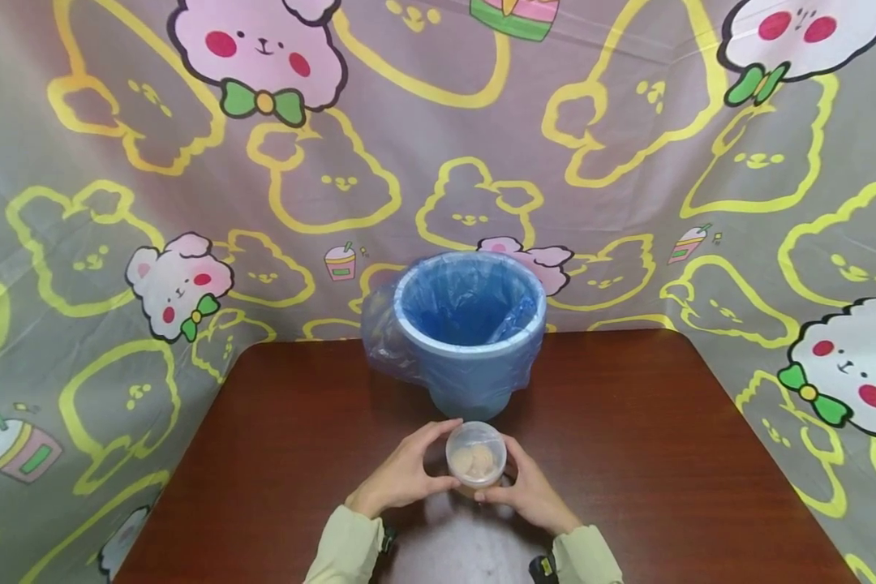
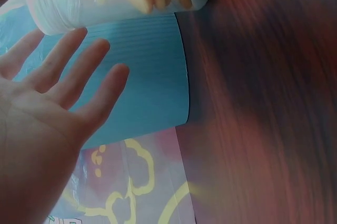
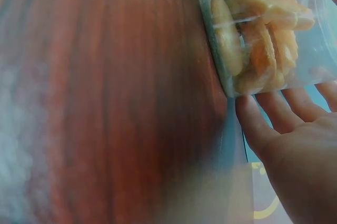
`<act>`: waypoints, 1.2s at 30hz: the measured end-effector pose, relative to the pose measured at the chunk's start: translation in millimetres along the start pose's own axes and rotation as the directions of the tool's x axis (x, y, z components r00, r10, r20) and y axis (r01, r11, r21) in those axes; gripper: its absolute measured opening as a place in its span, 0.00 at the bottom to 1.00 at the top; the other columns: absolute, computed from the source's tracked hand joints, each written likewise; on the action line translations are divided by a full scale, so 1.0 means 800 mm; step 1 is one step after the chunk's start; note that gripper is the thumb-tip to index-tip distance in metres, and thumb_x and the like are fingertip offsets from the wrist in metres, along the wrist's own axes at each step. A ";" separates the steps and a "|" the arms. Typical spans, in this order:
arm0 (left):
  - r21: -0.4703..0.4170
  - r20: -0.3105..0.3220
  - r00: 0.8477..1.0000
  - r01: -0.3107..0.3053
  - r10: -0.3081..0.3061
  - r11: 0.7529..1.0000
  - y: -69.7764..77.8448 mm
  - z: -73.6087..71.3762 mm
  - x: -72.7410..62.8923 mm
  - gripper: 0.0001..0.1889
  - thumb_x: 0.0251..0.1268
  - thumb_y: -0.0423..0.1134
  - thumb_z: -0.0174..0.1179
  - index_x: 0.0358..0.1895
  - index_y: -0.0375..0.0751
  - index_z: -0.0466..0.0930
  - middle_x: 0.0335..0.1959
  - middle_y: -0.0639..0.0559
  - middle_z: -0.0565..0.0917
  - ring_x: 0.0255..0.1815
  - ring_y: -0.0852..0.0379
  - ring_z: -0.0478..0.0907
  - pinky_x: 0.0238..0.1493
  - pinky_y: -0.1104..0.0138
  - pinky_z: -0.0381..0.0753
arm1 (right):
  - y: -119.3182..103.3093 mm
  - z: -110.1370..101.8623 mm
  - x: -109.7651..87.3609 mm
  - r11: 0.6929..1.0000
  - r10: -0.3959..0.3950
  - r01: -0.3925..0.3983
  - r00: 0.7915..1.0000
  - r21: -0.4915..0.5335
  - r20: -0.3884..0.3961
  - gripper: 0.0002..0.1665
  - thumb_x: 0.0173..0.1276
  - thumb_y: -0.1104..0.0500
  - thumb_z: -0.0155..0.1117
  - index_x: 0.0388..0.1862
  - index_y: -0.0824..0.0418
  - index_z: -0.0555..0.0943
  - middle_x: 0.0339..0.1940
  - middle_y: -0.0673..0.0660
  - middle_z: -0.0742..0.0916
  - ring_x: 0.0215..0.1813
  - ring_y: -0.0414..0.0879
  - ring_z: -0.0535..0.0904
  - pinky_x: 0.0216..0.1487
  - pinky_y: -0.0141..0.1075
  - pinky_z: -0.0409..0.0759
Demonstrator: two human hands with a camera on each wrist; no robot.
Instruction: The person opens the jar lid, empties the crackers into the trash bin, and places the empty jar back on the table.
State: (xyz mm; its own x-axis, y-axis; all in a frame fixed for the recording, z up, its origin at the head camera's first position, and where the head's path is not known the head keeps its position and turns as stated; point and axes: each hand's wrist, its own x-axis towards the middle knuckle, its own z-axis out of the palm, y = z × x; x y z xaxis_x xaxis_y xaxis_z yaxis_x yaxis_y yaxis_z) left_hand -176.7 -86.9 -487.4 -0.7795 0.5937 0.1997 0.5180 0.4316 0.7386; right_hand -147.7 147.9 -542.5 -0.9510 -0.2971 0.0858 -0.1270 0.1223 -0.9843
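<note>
A small clear plastic jar [image 1: 476, 442] stands near the front middle of the table, held between both hands. Tan, chunky pieces of food [image 3: 263, 34] lie in its lower part. My left hand [image 1: 401, 474] grips the jar from the left, thumb at the near side and index finger at the far side. From the right, my right hand [image 1: 531, 491] holds it, its thumb low on the near wall. In the left wrist view the other fingers [image 2: 100, 90] spread out below the jar's upper end. Fingertips of the right hand meet the jar wall in the right wrist view.
A blue bin [image 1: 474, 381] lined with a translucent blue bag [image 1: 390, 341] stands just behind the jar. The dark red-brown wooden table [image 1: 277, 454] ends at a patterned cloth [image 1: 365, 146] that hangs at the back and both sides.
</note>
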 end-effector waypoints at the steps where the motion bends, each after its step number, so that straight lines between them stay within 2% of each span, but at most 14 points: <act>1: 0.001 -0.002 1.000 0.000 0.000 1.000 0.000 0.000 0.000 0.42 0.49 0.42 0.74 0.70 0.50 0.65 0.64 0.53 0.75 0.65 0.55 0.72 0.65 0.56 0.71 | 0.000 0.000 0.000 1.000 0.000 0.000 1.000 0.004 0.000 0.52 0.46 0.62 0.80 0.70 0.57 0.63 0.66 0.63 0.74 0.64 0.60 0.72 0.58 0.30 0.73; 7: -0.008 -0.001 1.000 0.013 -0.013 1.000 0.000 -0.001 0.001 0.42 0.48 0.41 0.75 0.70 0.47 0.65 0.64 0.51 0.75 0.65 0.55 0.72 0.66 0.56 0.70 | -0.003 0.001 -0.001 1.000 0.012 -0.012 1.000 0.011 0.001 0.53 0.46 0.62 0.80 0.71 0.57 0.63 0.66 0.63 0.74 0.65 0.61 0.71 0.59 0.31 0.73; 14: 0.015 0.008 1.000 0.024 -0.024 1.000 0.000 0.000 0.002 0.43 0.47 0.43 0.75 0.70 0.53 0.64 0.63 0.52 0.76 0.64 0.57 0.72 0.66 0.57 0.71 | -0.004 0.001 -0.001 1.000 0.030 -0.030 1.000 -0.004 0.000 0.54 0.46 0.61 0.80 0.71 0.56 0.63 0.67 0.63 0.74 0.65 0.59 0.71 0.59 0.32 0.72; 22: 0.023 0.024 1.000 0.012 -0.013 1.000 0.002 0.000 0.007 0.45 0.46 0.46 0.76 0.71 0.49 0.64 0.61 0.52 0.76 0.62 0.54 0.73 0.64 0.56 0.72 | -0.009 0.003 0.001 0.998 0.057 -0.057 0.998 -0.004 -0.016 0.55 0.44 0.61 0.81 0.71 0.55 0.63 0.66 0.61 0.74 0.65 0.57 0.72 0.59 0.30 0.72; 28: 0.021 0.029 0.999 0.011 -0.012 1.000 0.006 0.003 0.012 0.47 0.44 0.47 0.77 0.71 0.52 0.63 0.63 0.56 0.73 0.63 0.59 0.71 0.64 0.59 0.72 | -0.010 0.001 0.000 0.999 0.037 -0.037 0.999 -0.007 -0.012 0.53 0.46 0.61 0.81 0.70 0.55 0.63 0.66 0.61 0.75 0.65 0.57 0.72 0.59 0.31 0.73; 32: 0.011 0.027 0.999 -0.017 0.017 1.000 0.008 0.005 0.014 0.47 0.43 0.45 0.77 0.71 0.47 0.64 0.63 0.52 0.72 0.63 0.54 0.71 0.64 0.60 0.72 | -0.009 0.001 0.001 1.000 0.004 -0.004 1.000 0.001 -0.005 0.52 0.47 0.62 0.80 0.70 0.58 0.64 0.65 0.63 0.75 0.63 0.57 0.74 0.58 0.30 0.74; 36: 0.004 0.045 0.999 -0.025 0.025 1.000 0.009 0.008 0.018 0.47 0.44 0.45 0.77 0.72 0.48 0.63 0.64 0.51 0.72 0.63 0.52 0.71 0.63 0.61 0.72 | -0.008 0.001 0.000 1.000 -0.019 0.019 1.000 0.008 -0.002 0.51 0.48 0.63 0.79 0.70 0.61 0.63 0.65 0.65 0.74 0.62 0.59 0.74 0.57 0.31 0.74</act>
State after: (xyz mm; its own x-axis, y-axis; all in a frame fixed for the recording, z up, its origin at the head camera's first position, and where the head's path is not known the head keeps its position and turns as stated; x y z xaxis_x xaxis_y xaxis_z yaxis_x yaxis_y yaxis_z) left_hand -181.7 -71.2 -483.0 -0.7496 0.6342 0.1893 0.5390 0.4190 0.7307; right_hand -146.3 146.5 -536.2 -0.9488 -0.2978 0.1050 -0.1431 0.1089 -0.9837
